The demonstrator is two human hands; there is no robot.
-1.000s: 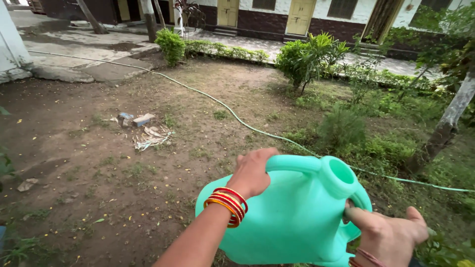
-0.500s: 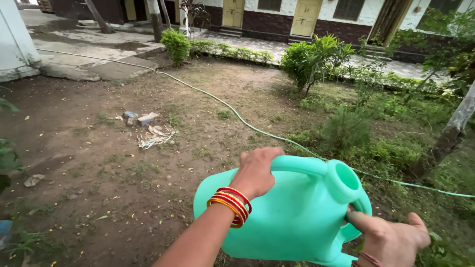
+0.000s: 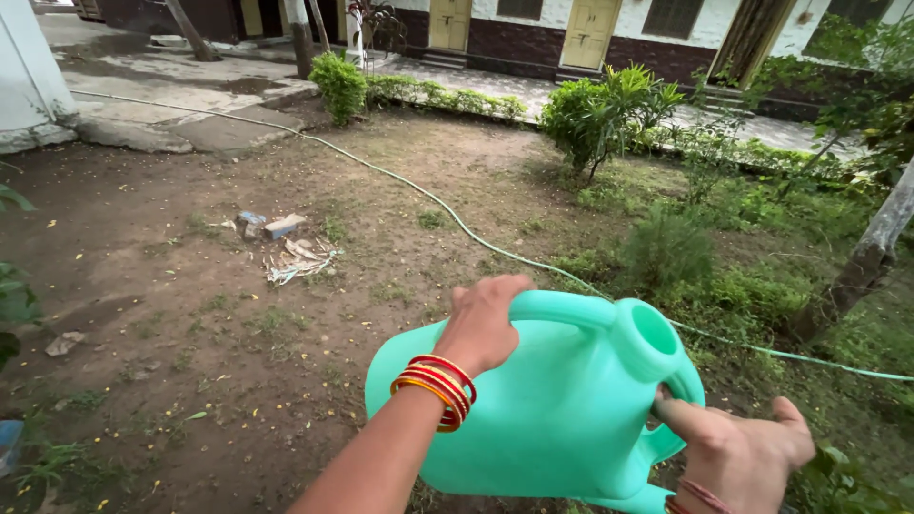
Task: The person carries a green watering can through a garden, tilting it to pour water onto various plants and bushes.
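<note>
A turquoise plastic watering can (image 3: 552, 409) is held low in the near centre of the view, above bare ground, by both hands. The right hand (image 3: 738, 455) is seen at the near right corner, palm down, with the forefinger stretched along the small rear loop of the can and the thumb raised to the right; its other fingers are hidden behind the can, so whether they are closed round the loop cannot be told. A thin bangle is worn at that wrist. The left hand (image 3: 483, 324) is reached forward from the near centre, the forearm stretched out and rising, and its fingers are wrapped over the top handle of the can, closed on it. Red and orange bangles (image 3: 436, 388) are worn at the left wrist. The round filling mouth of the can is turned upward to the right.

Farther off, a patch of dirt ground (image 3: 190, 314) is spread to the left, with a small heap of scraps (image 3: 286, 249) lying on it. A pale green hose (image 3: 457, 227) is laid across the ground from far left to right. A leafy shrub (image 3: 605, 114) is seen beyond, and a building with yellow doors (image 3: 590, 29) at the far edge.
</note>
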